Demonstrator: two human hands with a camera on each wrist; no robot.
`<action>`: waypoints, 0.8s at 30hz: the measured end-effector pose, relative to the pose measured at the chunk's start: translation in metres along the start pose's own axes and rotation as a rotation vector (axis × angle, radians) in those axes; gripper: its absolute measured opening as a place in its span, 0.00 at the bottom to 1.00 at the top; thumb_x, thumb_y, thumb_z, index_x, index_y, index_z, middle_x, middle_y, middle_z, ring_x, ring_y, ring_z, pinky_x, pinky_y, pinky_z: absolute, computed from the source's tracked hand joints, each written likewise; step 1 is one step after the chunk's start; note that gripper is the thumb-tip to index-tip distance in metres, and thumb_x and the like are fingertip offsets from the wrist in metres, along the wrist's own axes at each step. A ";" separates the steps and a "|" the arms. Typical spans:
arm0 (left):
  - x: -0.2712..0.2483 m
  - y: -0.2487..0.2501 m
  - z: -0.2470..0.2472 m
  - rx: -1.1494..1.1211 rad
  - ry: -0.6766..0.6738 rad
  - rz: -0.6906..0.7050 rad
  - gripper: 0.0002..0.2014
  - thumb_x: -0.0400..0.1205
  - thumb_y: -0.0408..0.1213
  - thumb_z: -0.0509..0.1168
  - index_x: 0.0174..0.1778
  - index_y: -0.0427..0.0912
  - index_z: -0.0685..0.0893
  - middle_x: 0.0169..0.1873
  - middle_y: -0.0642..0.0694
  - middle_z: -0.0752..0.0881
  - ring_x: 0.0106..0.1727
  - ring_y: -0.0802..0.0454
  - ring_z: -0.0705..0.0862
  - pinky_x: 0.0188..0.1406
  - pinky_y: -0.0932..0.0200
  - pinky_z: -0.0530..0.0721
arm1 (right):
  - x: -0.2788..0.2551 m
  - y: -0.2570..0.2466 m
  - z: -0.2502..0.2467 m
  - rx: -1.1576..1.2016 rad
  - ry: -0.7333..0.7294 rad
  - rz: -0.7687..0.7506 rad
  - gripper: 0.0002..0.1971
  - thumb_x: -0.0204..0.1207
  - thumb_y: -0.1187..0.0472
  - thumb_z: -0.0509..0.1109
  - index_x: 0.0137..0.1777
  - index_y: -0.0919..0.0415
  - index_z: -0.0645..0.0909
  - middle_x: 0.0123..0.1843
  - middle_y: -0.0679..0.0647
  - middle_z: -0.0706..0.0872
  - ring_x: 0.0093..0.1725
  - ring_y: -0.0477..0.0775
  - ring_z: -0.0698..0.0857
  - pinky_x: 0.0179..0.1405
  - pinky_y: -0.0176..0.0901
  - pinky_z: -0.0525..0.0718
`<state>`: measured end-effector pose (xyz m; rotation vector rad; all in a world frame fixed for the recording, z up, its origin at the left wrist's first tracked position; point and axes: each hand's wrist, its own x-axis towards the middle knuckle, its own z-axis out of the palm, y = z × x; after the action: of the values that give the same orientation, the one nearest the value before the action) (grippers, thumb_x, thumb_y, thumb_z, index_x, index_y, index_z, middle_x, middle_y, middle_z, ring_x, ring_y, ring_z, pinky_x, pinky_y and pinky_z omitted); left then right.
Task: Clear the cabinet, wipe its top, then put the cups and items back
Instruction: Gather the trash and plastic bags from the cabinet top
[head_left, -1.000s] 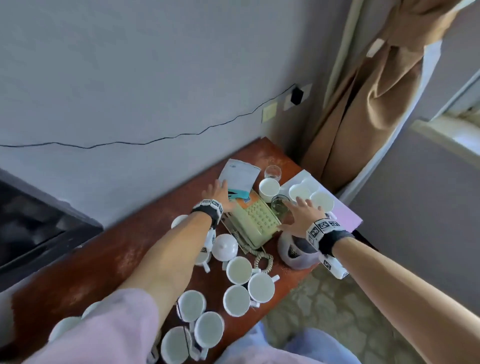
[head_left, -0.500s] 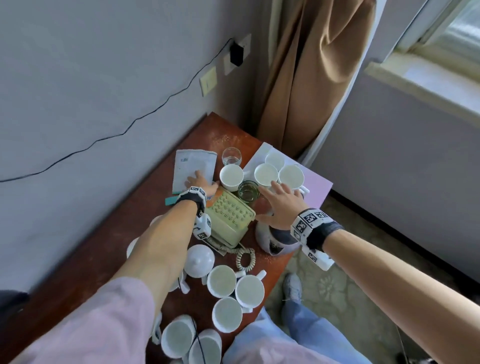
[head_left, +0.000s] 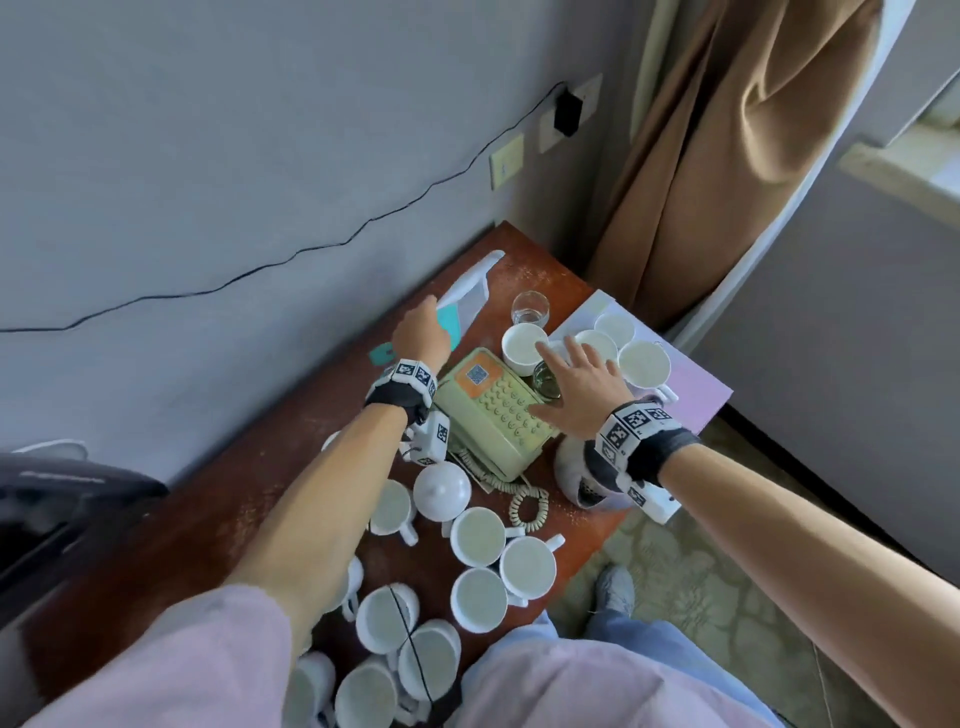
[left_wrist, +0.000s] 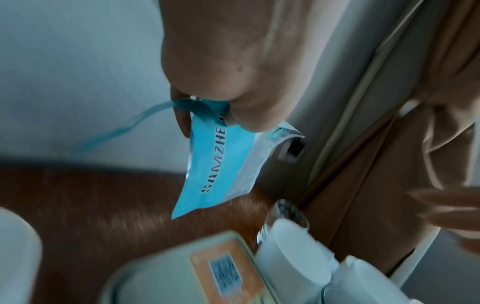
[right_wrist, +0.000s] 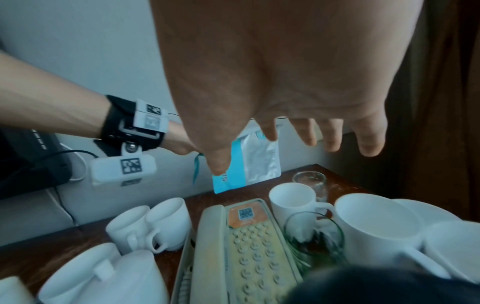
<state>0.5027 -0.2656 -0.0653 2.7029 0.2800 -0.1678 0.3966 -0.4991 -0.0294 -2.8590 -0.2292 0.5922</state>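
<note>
Clearing is under way: the left hand (head_left: 420, 332) pinches the packet (left_wrist: 221, 162) clear of the worktop (head_left: 291, 457) by the wall, the right hand (head_left: 582, 387), fingers spread, hovers over the glass (head_left: 546, 378) beside the phone (head_left: 493, 410), probably the next thing to grasp.

A guest room, likely in a hotel or guesthouse. A reddish-brown wooden tabletop (head_left: 249, 467) stands against a plain grey wall (head_left: 208, 130) and carries many identical white cups (head_left: 478, 535), a white teapot (head_left: 441, 491), a pale green corded telephone (head_left: 493, 410) bearing a QR-code sticker, and drinking glasses (head_left: 530, 307). A tan curtain (head_left: 727, 156) hangs in the corner beside a window ledge (head_left: 904, 171). Wall sockets (head_left: 569, 114) hold a black plug, and patterned carpet (head_left: 701, 587) covers the floor.
</note>
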 end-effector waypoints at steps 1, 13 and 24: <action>-0.010 -0.006 -0.016 0.000 0.033 0.002 0.21 0.83 0.24 0.58 0.72 0.40 0.80 0.67 0.34 0.86 0.68 0.32 0.83 0.65 0.42 0.81 | 0.004 -0.007 -0.003 0.021 0.022 -0.028 0.50 0.77 0.33 0.70 0.89 0.41 0.40 0.91 0.59 0.47 0.88 0.67 0.53 0.83 0.73 0.60; -0.216 -0.111 -0.079 -0.677 -0.079 -0.193 0.15 0.85 0.35 0.61 0.65 0.37 0.85 0.59 0.35 0.90 0.57 0.45 0.88 0.58 0.47 0.83 | -0.014 -0.147 0.024 0.496 -0.279 -0.594 0.69 0.60 0.44 0.89 0.87 0.31 0.37 0.88 0.53 0.55 0.82 0.55 0.72 0.76 0.56 0.78; -0.304 -0.159 -0.034 -0.431 0.058 -0.220 0.31 0.80 0.35 0.76 0.78 0.43 0.73 0.68 0.47 0.72 0.70 0.53 0.76 0.66 0.74 0.75 | -0.057 -0.194 0.084 0.404 -0.456 -0.569 0.45 0.78 0.71 0.69 0.89 0.41 0.53 0.58 0.55 0.84 0.45 0.61 0.89 0.32 0.47 0.89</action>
<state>0.1747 -0.1618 -0.0485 2.2483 0.5628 -0.0802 0.2901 -0.3081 -0.0372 -2.0988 -0.8484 1.0078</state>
